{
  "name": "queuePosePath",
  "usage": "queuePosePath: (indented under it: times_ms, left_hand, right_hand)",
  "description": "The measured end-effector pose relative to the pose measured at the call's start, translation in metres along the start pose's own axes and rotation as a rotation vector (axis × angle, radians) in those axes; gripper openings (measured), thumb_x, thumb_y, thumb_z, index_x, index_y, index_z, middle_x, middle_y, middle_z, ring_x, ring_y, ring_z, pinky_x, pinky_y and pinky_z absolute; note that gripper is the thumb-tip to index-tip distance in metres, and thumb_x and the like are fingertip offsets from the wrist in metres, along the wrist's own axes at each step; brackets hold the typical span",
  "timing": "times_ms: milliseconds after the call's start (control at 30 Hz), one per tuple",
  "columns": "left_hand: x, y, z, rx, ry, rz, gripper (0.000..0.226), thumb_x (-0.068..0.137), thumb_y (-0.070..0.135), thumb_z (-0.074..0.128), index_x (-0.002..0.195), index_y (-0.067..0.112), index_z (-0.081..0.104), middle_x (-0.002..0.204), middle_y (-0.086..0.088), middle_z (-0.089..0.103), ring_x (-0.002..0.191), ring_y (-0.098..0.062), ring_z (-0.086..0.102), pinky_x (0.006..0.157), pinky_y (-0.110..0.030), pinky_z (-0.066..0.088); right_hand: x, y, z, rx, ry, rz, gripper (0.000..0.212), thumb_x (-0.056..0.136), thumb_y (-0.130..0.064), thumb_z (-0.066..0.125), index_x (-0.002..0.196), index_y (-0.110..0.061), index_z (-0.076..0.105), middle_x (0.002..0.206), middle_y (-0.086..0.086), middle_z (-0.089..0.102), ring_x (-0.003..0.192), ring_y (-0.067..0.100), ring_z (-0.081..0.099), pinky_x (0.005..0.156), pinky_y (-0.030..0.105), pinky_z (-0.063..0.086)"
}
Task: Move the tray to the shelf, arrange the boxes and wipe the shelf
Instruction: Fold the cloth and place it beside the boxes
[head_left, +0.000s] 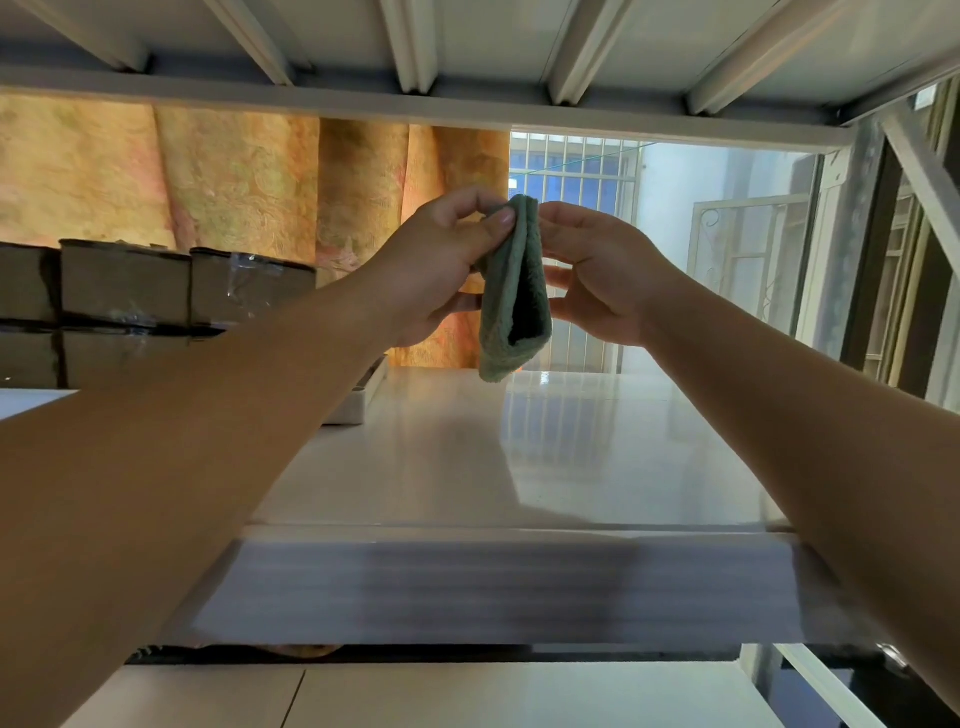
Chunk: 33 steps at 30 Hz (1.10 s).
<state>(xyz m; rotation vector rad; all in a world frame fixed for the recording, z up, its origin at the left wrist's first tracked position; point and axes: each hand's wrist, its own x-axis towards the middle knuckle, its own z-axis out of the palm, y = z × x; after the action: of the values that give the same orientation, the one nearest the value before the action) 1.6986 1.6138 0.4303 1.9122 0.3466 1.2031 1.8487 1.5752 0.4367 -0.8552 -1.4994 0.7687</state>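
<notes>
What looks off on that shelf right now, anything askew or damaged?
Nothing serious. Clear tape on the stacked boxes is crinkled and lifting. Both hands hold the folded green cloth above the shelf.

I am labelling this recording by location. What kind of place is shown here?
Probably a storeroom or home storage corner: a white metal shelf holds stacked cardboard boxes, with an orange curtain and barred window behind.

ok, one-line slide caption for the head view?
Both hands hold a folded green cloth above the glossy shelf, stacked boxes at left.
</notes>
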Motion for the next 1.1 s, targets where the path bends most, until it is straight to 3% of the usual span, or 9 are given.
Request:
queuePosePath:
  times_ms: [133,300,400,533,667,800,900,1000,1100]
  left_hand:
    - [0.001,-0.001,0.000,0.100,0.042,0.022,0.009,0.097,0.025,0.050,0.089,0.026,0.055,0.092,0.004,0.058,0.093,-0.016,0.054,0.081,-0.033,0.047]
    - [0.000,-0.001,0.001,0.164,0.035,0.034,0.010,0.096,0.026,0.051,0.097,0.028,0.061,0.099,0.013,0.061,0.089,0.004,0.055,0.062,-0.008,0.046]
    - [0.001,0.001,-0.001,0.206,0.067,0.041,0.013,0.094,0.025,0.055,0.085,0.027,0.063,0.099,0.009,0.062,0.088,0.002,0.055,0.067,-0.015,0.042]
    - [0.003,0.002,-0.008,0.246,0.093,0.053,0.015,0.093,0.023,0.056,0.080,0.024,0.061,0.096,0.006,0.061,0.093,-0.006,0.054,0.078,-0.024,0.040]
    - [0.005,0.002,-0.017,0.282,0.210,0.041,0.015,0.093,0.027,0.056,0.079,0.028,0.060,0.092,0.004,0.058,0.087,-0.011,0.052,0.072,-0.028,0.040]
    - [0.005,0.002,-0.021,0.348,0.302,0.029,0.011,0.092,0.031,0.058,0.081,0.030,0.059,0.097,0.003,0.059,0.082,-0.008,0.052,0.062,-0.025,0.036]
    - [0.007,0.001,-0.023,0.367,0.311,0.028,0.011,0.092,0.031,0.058,0.081,0.031,0.058,0.097,0.003,0.059,0.080,-0.006,0.051,0.060,-0.024,0.035]
    - [0.008,0.000,-0.024,0.345,0.333,0.037,0.009,0.093,0.029,0.057,0.084,0.028,0.058,0.087,0.006,0.058,0.073,-0.005,0.052,0.056,-0.023,0.038]
    - [0.010,0.000,-0.025,0.290,0.331,0.066,0.013,0.095,0.027,0.053,0.083,0.026,0.056,0.083,0.007,0.057,0.069,-0.004,0.053,0.054,-0.016,0.043]
  right_hand:
    - [-0.002,-0.002,0.002,-0.010,0.041,0.007,0.009,0.090,-0.012,0.061,0.089,-0.018,0.054,0.087,0.000,0.060,0.077,0.014,0.058,0.059,0.024,0.049]
    - [-0.003,-0.001,0.003,-0.149,0.128,0.021,0.016,0.091,-0.008,0.058,0.084,-0.019,0.049,0.070,0.002,0.052,0.055,0.013,0.046,0.050,0.023,0.033]
    - [-0.004,-0.005,0.004,-0.147,0.130,0.043,0.014,0.091,-0.008,0.056,0.085,-0.019,0.050,0.071,0.002,0.051,0.055,0.014,0.046,0.048,0.021,0.034]
    - [-0.004,-0.007,0.003,-0.080,0.063,0.057,0.006,0.094,-0.023,0.055,0.089,-0.019,0.055,0.089,0.003,0.057,0.077,0.017,0.056,0.061,0.025,0.045]
    - [-0.002,-0.007,-0.008,-0.163,-0.065,0.175,0.048,0.091,-0.061,0.036,0.119,-0.026,0.052,0.120,0.005,0.058,0.110,0.025,0.058,0.089,0.038,0.049]
    - [-0.004,-0.003,-0.010,-0.431,-0.216,0.211,0.045,0.086,-0.047,0.054,0.125,-0.026,0.049,0.121,0.001,0.059,0.111,0.020,0.059,0.092,0.035,0.049]
    - [-0.003,0.000,-0.011,-0.555,-0.135,0.199,0.025,0.084,-0.027,0.068,0.107,-0.021,0.060,0.107,0.002,0.066,0.101,0.018,0.064,0.090,0.032,0.051]
    - [-0.001,-0.001,-0.015,-0.451,-0.033,0.151,0.006,0.086,-0.013,0.065,0.092,-0.013,0.063,0.096,0.004,0.066,0.094,0.018,0.064,0.088,0.033,0.053]
    - [0.000,-0.003,-0.018,-0.204,0.078,0.094,0.005,0.090,-0.015,0.062,0.089,-0.010,0.064,0.090,0.004,0.065,0.086,0.020,0.066,0.084,0.034,0.057]
